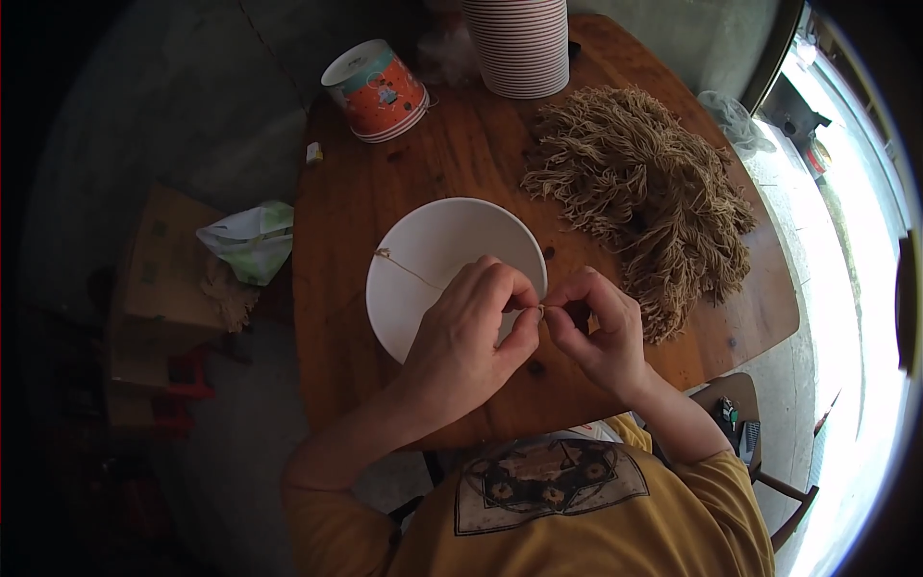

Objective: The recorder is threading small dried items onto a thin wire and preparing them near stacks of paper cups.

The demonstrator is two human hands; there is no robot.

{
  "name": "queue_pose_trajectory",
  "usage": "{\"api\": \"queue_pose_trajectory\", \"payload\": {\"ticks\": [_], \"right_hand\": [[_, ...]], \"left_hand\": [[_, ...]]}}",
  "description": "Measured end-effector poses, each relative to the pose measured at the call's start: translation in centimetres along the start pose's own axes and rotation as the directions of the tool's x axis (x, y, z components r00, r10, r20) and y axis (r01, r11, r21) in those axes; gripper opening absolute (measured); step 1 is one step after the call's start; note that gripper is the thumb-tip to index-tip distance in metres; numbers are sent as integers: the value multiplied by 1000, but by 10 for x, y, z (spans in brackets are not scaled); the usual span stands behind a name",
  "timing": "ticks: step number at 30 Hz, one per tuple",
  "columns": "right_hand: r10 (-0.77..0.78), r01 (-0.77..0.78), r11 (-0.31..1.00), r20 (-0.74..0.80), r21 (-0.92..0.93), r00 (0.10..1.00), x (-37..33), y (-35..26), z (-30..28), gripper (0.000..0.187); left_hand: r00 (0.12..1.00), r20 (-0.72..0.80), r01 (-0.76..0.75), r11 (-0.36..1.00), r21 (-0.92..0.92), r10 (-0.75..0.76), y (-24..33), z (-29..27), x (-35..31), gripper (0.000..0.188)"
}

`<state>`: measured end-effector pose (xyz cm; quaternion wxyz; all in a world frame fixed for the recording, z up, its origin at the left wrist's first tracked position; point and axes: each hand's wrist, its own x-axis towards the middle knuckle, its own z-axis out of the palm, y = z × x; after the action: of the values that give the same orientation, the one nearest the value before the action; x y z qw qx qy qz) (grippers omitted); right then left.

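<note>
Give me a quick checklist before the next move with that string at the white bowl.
1. Left hand pinching the string: ok, fingertips closed on it.
2. Right hand pinching at the same spot: ok, fingertips meet the left hand's.
3. String's free end: ok, it trails left across the white bowl to its rim.
4. Bowl on the wooden table: ok, upright, near the front edge.
5. Pile of tan string pieces: ok, on the table right of the bowl, apart from both hands.
6. Knot or attachment to the bowl: cannot tell, too small.

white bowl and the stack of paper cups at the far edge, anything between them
Head view: only bare wooden table lies between the white bowl and the stack of paper cups.
</note>
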<state>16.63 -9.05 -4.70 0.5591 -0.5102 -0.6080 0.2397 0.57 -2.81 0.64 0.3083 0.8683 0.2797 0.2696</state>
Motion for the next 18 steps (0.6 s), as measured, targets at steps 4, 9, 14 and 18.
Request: {"api": "queue_pose_trajectory", "payload": {"ticks": [4, 9, 14, 18], "right_hand": [[-105, 104, 990, -4, -100, 994, 3, -4, -1, 14], [-178, 176, 967, 9, -182, 984, 3, -7, -1, 15], [-180, 180, 967, 18, -182, 984, 2, -10, -1, 16], [-217, 217, 954, 22, -205, 976, 2, -12, 0, 17]], "left_hand": [[999, -12, -50, 995, 83, 52, 3, 0, -3, 21], [993, -30, -108, 976, 189, 115, 9, -3, -4, 19], [984, -86, -130, 962, 240, 154, 11, -3, -7, 21], [991, -56, -109, 970, 218, 124, 12, -3, -8, 21]]}}
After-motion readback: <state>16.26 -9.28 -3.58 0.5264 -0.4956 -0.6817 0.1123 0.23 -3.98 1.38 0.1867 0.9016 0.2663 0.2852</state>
